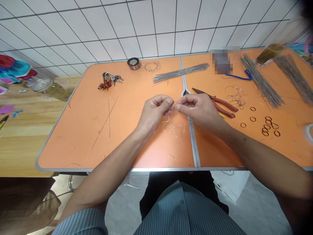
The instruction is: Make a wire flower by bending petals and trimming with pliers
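Note:
Between my two hands is a thin wire ring (178, 125) with several wire loops fanning out from its lower edge like petals. My left hand (156, 109) pinches the ring's upper left side between thumb and forefinger. On the upper right, my right hand (197, 107) is closed, its thumb and forefinger pinching the wire close to the left fingertips. The exact spot where the wire is gripped is partly hidden by the fingers. Beside the right hand lie pliers (223, 106) with red-brown handles, partly behind that hand.
On the orange folding table (137, 153) lie a bundle of straight wires (181, 72), a tape roll (134, 63), keys (112, 79), another looped wire ring (151, 66), and two loose wires (101, 130). At right are small dark rings (266, 127), a grey wire bundle (262, 81) and a cup (269, 54).

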### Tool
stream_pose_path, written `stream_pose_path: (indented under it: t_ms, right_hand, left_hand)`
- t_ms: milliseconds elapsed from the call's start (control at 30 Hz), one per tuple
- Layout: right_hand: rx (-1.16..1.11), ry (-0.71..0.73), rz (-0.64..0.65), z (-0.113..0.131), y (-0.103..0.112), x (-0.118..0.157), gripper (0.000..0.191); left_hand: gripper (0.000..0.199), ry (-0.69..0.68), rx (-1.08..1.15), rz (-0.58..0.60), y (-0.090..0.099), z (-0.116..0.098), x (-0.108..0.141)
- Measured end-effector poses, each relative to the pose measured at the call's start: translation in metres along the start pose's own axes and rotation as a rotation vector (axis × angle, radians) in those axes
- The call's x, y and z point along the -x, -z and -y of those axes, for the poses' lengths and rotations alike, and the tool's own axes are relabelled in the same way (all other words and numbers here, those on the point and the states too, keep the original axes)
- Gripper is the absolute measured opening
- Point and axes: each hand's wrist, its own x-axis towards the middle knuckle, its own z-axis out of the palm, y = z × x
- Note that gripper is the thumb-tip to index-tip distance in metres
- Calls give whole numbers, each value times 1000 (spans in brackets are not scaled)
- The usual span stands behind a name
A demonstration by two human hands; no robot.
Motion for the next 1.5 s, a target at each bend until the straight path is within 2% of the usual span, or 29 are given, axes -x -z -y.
stream_pose_path:
  t_ms: [600, 833, 933, 1067, 1200, 1267, 1367, 1500]
  right_hand:
    - [6, 8, 42, 0, 5, 0, 11]
    - [49, -4, -17, 4, 24, 1, 14]
    - [185, -9, -62, 3, 36, 1, 14]
    - [498, 26, -115, -7, 53, 4, 19]
    - [855, 21, -144, -22, 72, 18, 35]
    - [950, -18, -106, -28, 80, 28, 43]
    - [1045, -61, -36, -31, 86, 41, 45]
    - [1155, -48, -55, -35, 89, 37, 40]
  left_hand:
    - [40, 52, -1, -19, -1, -8, 2]
    - [37, 68, 4, -27, 1, -8, 1]
    - [35, 87, 19, -26, 2, -7, -1]
    - [33, 109, 28, -28, 5, -6, -2]
    - [33, 118, 42, -31, 6, -7, -3]
    - [32, 115, 50, -45, 5, -8, -2]
    - [27, 109, 48, -50, 4, -10, -1]
    - [27, 120, 18, -59, 5, -11, -1]
